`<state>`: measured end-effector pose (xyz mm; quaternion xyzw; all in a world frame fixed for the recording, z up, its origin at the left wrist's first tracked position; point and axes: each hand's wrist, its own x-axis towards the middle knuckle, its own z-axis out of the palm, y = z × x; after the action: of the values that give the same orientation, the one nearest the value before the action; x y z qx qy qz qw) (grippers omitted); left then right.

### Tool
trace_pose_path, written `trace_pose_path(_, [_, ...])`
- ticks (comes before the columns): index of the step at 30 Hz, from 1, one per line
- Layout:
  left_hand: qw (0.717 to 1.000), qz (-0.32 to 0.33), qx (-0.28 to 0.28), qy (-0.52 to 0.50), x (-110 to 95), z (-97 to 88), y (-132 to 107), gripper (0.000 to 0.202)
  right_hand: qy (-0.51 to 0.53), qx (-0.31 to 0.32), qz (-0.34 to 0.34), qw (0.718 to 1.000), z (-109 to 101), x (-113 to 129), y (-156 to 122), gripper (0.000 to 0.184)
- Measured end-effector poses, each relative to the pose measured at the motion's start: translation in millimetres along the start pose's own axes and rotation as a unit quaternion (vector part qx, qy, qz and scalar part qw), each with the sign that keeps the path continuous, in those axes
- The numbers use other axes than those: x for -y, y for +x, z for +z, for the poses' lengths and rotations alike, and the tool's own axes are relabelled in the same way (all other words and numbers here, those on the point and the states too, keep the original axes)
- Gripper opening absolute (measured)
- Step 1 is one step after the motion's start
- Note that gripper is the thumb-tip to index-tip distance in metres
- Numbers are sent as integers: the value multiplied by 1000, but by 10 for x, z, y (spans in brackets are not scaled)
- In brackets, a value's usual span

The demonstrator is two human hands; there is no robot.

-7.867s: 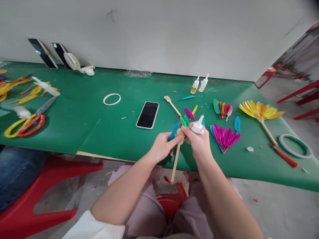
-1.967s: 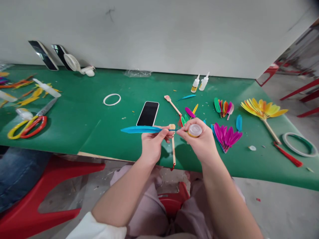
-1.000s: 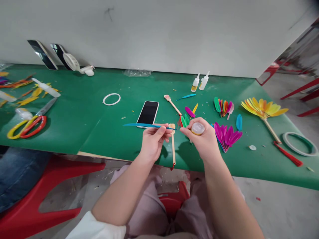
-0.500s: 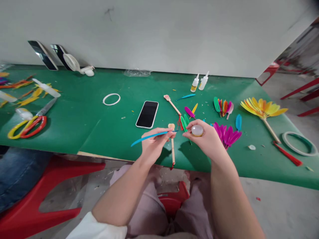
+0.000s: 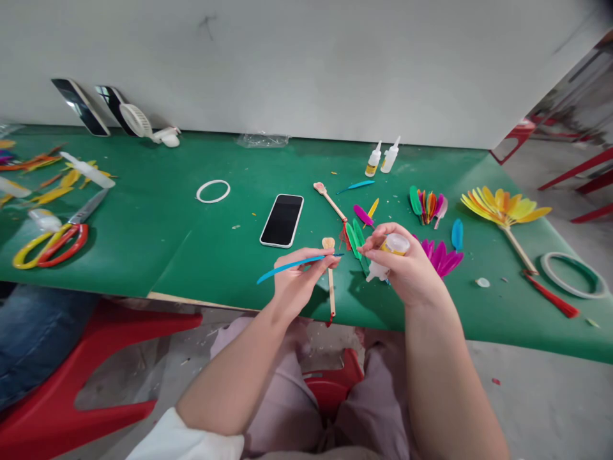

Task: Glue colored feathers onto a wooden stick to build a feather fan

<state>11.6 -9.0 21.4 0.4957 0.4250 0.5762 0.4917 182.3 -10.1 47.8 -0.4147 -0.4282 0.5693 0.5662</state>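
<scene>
Between the fingers of my left hand (image 5: 297,279) is a long blue feather (image 5: 287,264), its quill end pointing right. A wooden fan handle (image 5: 331,291) with a rounded head and a red cord lies just under that hand, near the table's front edge. My right hand (image 5: 409,265) is closed around a small glue bottle (image 5: 395,244), tilted with its base up and nozzle down to the left. Green feathers (image 5: 355,236) lie beside my right hand, and magenta feathers (image 5: 443,257) are partly hidden behind it.
A phone (image 5: 281,220) lies on the green table (image 5: 191,255). Farther back are another fan handle (image 5: 330,201) and two glue bottles (image 5: 382,158). At right sit a yellow feather fan (image 5: 508,211) and a tape roll (image 5: 546,263); scissors (image 5: 62,243) lie left.
My right hand has turned and shifted slightly right, tipping the glue bottle so its nozzle and label now show. The blue feather in my left hand has moved slightly right.
</scene>
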Motion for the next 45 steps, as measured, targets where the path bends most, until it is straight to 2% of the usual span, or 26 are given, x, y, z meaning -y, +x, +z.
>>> trace_pose_path(4, [1000,-6,1,-5,3,1,-6,15,-30,-24,-3,999,-1,-6,9,27])
trace_pose_path(8, [1000,-10,-6,6,-2,3,-4,18,-129,-78,-2,989,-19,-34,27,28])
trace_pose_path(16, [1000,1,2,8,4,-3,-4,16,-190,-94,-5,977,36,17,4,22])
trace_pose_path(20, [999,23,8,28,26,-15,-14,14,-163,-88,2,983,66,20,-12,27])
trace_pose_path(23, [996,64,15,61,23,-37,-12,12,-130,-29,-26,991,60,10,-31,21])
trace_pose_path(27, [965,212,29,150,-21,-76,-4,10,-145,83,-39,985,38,14,-72,15])
trace_pose_path(30, [948,264,64,167,-57,-90,-9,12,-180,122,-57,974,28,21,-90,14])
trace_pose_path(33, [939,279,88,184,-85,-86,-14,12,-209,134,-59,967,28,24,-92,16])
trace_pose_path(37, [920,314,81,219,-105,-77,-3,12,-237,142,-57,959,42,19,-90,17])
trace_pose_path(45, [838,442,38,318,14,-132,16,23,-275,117,-63,952,71,17,-104,20])
